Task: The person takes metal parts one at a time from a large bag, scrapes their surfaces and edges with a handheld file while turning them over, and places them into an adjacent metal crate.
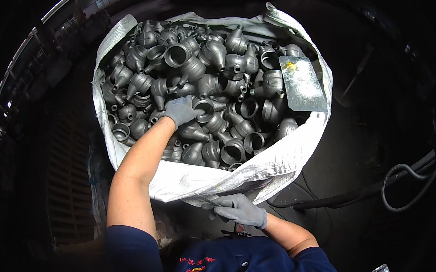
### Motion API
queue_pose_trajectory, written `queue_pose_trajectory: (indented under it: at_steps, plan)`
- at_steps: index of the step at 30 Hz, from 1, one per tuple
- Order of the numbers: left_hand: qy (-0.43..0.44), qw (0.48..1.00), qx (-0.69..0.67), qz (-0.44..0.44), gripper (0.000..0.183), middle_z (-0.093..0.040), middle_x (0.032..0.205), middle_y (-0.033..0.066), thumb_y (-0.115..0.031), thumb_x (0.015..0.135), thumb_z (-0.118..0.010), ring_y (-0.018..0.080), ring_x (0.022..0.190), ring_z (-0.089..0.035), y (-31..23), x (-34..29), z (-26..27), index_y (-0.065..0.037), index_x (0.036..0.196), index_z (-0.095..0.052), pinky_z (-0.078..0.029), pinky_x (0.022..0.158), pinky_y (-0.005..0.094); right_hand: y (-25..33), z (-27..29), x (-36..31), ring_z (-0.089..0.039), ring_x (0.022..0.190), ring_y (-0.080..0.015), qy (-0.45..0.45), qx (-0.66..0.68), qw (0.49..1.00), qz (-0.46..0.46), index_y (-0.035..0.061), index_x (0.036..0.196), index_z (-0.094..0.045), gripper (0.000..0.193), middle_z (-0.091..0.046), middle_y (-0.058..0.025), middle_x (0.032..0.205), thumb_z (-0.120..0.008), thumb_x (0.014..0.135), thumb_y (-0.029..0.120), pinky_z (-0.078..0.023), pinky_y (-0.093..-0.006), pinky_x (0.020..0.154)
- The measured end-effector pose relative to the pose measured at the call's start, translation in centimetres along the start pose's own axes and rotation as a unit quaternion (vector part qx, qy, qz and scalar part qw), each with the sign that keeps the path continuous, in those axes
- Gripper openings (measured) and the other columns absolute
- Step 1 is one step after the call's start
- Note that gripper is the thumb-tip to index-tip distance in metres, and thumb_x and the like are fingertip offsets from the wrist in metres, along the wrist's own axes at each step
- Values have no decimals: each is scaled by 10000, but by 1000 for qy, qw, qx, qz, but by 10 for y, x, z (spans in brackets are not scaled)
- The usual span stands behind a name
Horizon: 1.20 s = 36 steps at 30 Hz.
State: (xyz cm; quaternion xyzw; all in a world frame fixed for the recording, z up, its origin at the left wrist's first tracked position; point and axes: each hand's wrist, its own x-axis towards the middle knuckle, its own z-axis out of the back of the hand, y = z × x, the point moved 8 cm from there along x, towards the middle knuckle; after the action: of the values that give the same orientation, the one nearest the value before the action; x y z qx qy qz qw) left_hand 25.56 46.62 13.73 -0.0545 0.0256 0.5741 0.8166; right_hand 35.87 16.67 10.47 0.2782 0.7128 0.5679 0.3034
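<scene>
Dark gray castings [193, 68] crowd the white sack [283, 157], leaving me the way in from straight above, over the heap. Parts press close around the left hand [180, 112], one round-mouthed casting right at its thumb. The left forearm [143, 162] blocks the near-left rim, and a flat metal sheet [304, 89] covers the right side. For the right hand [240, 211], I face the sack's near wall as the barrier; dark floor [346, 144] separates the sack from a looped hose [383, 192].

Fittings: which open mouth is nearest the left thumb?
The fitting just right of the left hand, rim at the thumb; other open mouths lie farther away.
</scene>
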Motion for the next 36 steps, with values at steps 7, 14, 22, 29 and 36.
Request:
queue_pose_trajectory:
  at_steps: [7,14,22,29,36]
  plan:
    - [-88,992,-65,56,526,-569,1192,228,-289,778,-520,359,1130,-546,13,27,-33,-20,1230,-502,-421,960,455,-9,33,-13,-501,770,-27,-36,9,999,-25,38,1292,-542,352,-645,12,911,-508,963,160,-414,-183,634]
    - [-193,977,-80,-40,372,-643,1044,157,-167,713,-639,342,997,-595,15,-69,84,-34,1060,-637,-447,911,408,9,9,-4,-500,767,-22,30,75,995,-56,5,1292,-528,370,-646,0,939,-529,950,146,-414,-167,644]
    - [-152,885,-439,41,454,-630,1060,127,-82,699,-577,166,998,-594,75,-273,130,71,1126,-580,-456,905,282,36,-58,44,-472,776,-6,75,102,992,-8,10,1381,-417,514,-610,-39,1063,-575,896,73,-403,-163,675]
    - [-143,856,-462,182,426,-632,1065,142,-26,744,-560,183,1005,-602,129,-390,60,68,1160,-572,-462,910,284,23,-143,95,-464,601,-24,106,169,979,-36,-3,1336,-457,485,-646,-52,975,-610,899,140,-394,-168,532]
    - [-286,630,-705,159,416,-592,1138,132,-103,864,-559,159,1036,-571,179,-482,-22,31,1255,-520,-420,959,295,-46,-180,117,-397,506,-49,132,176,969,-112,-11,1296,-486,426,-630,-61,879,-523,941,222,-326,-177,464]
